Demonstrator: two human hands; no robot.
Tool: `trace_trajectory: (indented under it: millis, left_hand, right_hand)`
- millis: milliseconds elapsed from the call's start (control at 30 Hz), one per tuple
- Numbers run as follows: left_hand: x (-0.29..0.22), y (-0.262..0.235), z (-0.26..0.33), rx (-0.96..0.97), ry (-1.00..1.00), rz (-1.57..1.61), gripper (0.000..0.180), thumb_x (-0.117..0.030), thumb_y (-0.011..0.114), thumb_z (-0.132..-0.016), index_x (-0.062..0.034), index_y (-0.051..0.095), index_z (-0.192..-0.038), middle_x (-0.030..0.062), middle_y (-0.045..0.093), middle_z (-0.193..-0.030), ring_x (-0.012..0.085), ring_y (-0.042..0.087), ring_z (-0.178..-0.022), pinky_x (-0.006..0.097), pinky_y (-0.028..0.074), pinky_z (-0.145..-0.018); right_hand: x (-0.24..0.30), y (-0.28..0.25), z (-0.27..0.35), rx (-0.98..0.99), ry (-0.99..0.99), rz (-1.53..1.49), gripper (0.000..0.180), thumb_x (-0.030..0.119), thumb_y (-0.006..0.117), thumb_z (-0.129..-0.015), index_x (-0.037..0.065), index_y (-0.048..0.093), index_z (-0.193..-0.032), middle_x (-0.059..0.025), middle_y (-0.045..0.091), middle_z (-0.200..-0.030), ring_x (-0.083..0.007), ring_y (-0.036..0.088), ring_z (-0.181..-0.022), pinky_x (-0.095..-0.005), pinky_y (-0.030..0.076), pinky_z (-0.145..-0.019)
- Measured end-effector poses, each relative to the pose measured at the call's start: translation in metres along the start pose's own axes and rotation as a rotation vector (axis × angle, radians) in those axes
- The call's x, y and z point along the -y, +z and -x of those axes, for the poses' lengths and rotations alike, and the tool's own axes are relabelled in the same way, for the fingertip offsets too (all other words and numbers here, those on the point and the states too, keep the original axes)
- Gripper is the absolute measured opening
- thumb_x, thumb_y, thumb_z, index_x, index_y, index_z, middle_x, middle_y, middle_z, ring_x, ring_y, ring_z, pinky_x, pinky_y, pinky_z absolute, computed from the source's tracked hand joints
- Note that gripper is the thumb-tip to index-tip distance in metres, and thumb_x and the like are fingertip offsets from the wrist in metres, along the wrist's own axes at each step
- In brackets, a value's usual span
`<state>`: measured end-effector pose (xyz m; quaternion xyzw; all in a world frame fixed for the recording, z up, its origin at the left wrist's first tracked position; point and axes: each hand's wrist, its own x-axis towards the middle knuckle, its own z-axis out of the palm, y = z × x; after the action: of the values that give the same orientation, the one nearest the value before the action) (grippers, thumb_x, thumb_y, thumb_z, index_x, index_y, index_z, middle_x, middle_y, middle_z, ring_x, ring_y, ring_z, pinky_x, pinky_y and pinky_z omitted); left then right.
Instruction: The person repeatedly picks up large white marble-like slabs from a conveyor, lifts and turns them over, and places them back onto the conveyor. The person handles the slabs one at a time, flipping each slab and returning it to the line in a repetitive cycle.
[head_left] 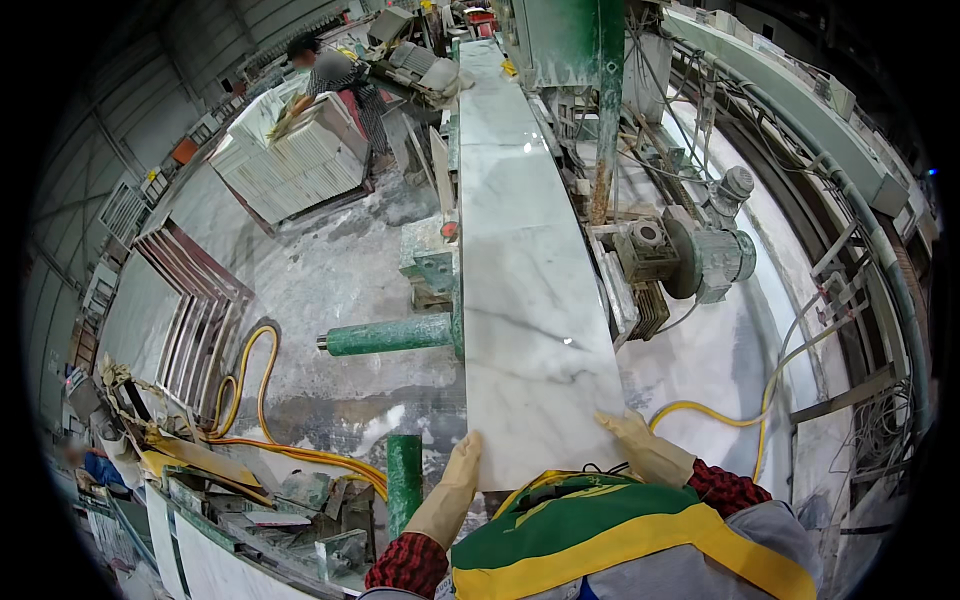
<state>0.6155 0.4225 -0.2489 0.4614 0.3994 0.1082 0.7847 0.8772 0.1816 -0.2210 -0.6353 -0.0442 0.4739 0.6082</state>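
A long white marble slab [535, 330] with grey veins runs away from my body across a machine bed. At its near left corner my left hand [460, 475] holds the edge, thumb side uppermost and the other fingers hidden under or beside the stone. My right hand [640, 445] grips the near right edge in the same way, with its lower fingers out of sight. Both hands look covered by pale cream gloves, below red-and-black checked cuffs. A green and yellow apron [600, 525] covers my front, close to the slab's near end. Farther slabs continue the line beyond it.
Right of the slab sits a grey motor [715, 262]; a green pipe [390, 336] juts out left. Yellow hoses [265, 375] cross the floor near a metal rack [190, 310]. A person [345, 85] stands behind stacked slabs [295, 160]. Stone scraps fill the lower left.
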Motion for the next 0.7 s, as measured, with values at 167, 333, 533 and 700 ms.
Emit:
trace_trajectory:
  millis: [167, 333, 533, 700]
  left_hand:
    - [0.001, 0.004, -0.006, -0.015, -0.013, 0.022, 0.043, -0.036, 0.051, -0.109, 0.0, 0.061, -0.13, 0.0102, 0.071, -0.119, 0.0204, 0.069, -0.105, 0.037, 0.058, -0.091]
    - [0.002, 0.011, -0.007, -0.062, 0.027, 0.04, 0.043, -0.039, 0.05, -0.109, 0.0, 0.064, -0.122, 0.0079, 0.071, -0.111, 0.0159, 0.068, -0.097, 0.033, 0.056, -0.083]
    - [-0.026, 0.029, 0.008, -0.042, 0.03, -0.018, 0.046, -0.042, 0.051, -0.108, -0.0021, 0.063, -0.128, 0.0074, 0.07, -0.115, 0.015, 0.068, -0.098, 0.033, 0.056, -0.084]
    - [-0.03, 0.027, 0.005, -0.056, -0.052, 0.043, 0.05, -0.043, 0.049, -0.108, -0.0031, 0.058, -0.137, 0.0082, 0.07, -0.118, 0.0182, 0.068, -0.103, 0.034, 0.056, -0.088]
  right_hand:
    - [-0.006, -0.009, -0.01, 0.018, -0.047, -0.007, 0.042, 0.024, 0.075, -0.094, 0.004, 0.064, -0.13, -0.0078, 0.07, -0.121, -0.0188, 0.064, -0.107, -0.0376, 0.053, -0.092]
    - [0.036, 0.013, 0.011, -0.06, 0.102, -0.018, 0.047, 0.025, 0.077, -0.092, 0.001, 0.064, -0.131, -0.009, 0.069, -0.121, -0.0205, 0.064, -0.109, -0.0386, 0.053, -0.092]
    - [-0.005, -0.016, -0.022, 0.0, -0.064, 0.061, 0.06, 0.032, 0.079, -0.09, -0.003, 0.059, -0.134, -0.0094, 0.067, -0.125, -0.0228, 0.064, -0.109, -0.041, 0.052, -0.094]
    - [0.026, 0.003, -0.005, 0.024, -0.003, 0.046, 0.061, 0.035, 0.08, -0.09, -0.002, 0.06, -0.135, -0.0092, 0.067, -0.125, -0.0212, 0.062, -0.11, -0.0392, 0.05, -0.095]
